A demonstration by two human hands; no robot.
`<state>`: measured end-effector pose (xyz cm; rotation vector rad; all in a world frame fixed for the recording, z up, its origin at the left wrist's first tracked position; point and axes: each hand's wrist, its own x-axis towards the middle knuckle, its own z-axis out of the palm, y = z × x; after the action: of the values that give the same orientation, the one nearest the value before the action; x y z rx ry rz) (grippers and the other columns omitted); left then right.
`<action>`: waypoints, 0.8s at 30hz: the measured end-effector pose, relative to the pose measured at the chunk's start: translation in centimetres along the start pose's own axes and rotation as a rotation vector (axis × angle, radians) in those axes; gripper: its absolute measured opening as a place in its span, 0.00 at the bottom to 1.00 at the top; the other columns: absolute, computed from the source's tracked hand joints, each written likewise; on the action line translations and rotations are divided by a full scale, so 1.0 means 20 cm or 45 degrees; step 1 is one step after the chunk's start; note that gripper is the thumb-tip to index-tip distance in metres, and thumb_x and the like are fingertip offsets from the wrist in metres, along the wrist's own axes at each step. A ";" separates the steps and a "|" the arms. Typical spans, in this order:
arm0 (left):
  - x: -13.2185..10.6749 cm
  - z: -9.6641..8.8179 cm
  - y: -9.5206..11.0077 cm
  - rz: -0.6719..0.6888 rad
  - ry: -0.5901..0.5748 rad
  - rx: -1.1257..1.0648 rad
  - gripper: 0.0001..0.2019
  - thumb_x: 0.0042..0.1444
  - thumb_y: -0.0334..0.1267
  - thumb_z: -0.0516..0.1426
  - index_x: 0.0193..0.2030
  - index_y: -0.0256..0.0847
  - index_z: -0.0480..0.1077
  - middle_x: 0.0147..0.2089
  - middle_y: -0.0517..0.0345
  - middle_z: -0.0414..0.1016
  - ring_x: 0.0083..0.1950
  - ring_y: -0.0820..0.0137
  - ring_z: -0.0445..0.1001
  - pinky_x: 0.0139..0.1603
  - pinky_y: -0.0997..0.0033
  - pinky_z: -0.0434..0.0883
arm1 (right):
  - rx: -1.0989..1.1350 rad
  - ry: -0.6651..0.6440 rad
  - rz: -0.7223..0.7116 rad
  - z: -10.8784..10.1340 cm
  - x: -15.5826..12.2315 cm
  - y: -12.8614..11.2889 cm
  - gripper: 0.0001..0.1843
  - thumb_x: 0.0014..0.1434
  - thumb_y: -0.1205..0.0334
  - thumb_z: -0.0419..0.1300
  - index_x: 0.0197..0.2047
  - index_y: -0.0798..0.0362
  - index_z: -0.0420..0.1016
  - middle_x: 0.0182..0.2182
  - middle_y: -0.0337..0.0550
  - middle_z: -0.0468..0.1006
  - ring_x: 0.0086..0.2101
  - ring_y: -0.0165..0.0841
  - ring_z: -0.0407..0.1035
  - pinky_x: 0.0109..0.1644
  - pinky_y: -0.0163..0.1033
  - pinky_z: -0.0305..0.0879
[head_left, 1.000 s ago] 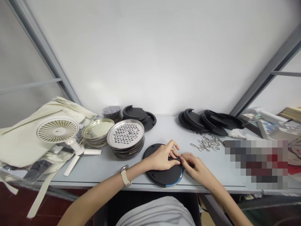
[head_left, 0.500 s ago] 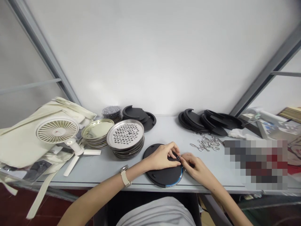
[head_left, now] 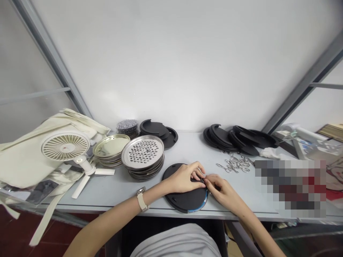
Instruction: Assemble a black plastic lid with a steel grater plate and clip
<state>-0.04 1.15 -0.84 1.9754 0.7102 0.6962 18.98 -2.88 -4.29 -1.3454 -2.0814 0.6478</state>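
A round black disc [head_left: 184, 198] lies near the table's front edge, with a strip of blue showing along its right rim. My left hand [head_left: 186, 177] rests over it, wrist strapped with a pale watch, thumb and fingers pinched at the right rim. From the right, my right hand [head_left: 221, 189] meets it there, its thumb and forefinger pressed together on the same small metal clip. The fingers hide most of the clip. Behind my right hand is a pile of metal clips with rings [head_left: 237, 163].
To the left stand a stack of round metal grater plates [head_left: 143, 151], a stack of gold-toned lids [head_left: 111, 147] and a white fan [head_left: 65, 147]. Black round covers [head_left: 219, 137] lie at the back right, more black covers [head_left: 154, 129] at the back left. A blurred patch hides the right side.
Both hands stay at the disc's right rim. Their fingertips have shifted slightly and now cover more of the metal clip.
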 end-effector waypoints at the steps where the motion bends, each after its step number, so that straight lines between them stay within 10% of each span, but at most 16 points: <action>1: 0.00 0.00 0.00 0.007 0.000 0.001 0.18 0.47 0.35 0.64 0.44 0.41 0.65 0.40 0.55 0.77 0.39 0.70 0.76 0.39 0.74 0.71 | -0.001 -0.002 0.002 0.00 0.00 0.00 0.21 0.66 0.53 0.44 0.22 0.51 0.57 0.21 0.37 0.63 0.28 0.34 0.62 0.36 0.39 0.59; 24: 0.00 0.00 0.01 0.006 0.007 0.029 0.17 0.47 0.33 0.63 0.42 0.40 0.63 0.39 0.57 0.75 0.38 0.71 0.75 0.39 0.73 0.72 | 0.016 -0.006 -0.009 -0.01 -0.01 -0.02 0.18 0.64 0.59 0.46 0.22 0.50 0.52 0.21 0.35 0.59 0.28 0.33 0.60 0.35 0.38 0.58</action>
<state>0.09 1.09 -0.59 1.9973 0.7194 0.6994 18.93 -3.13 -3.95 -1.3302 -2.0816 0.6607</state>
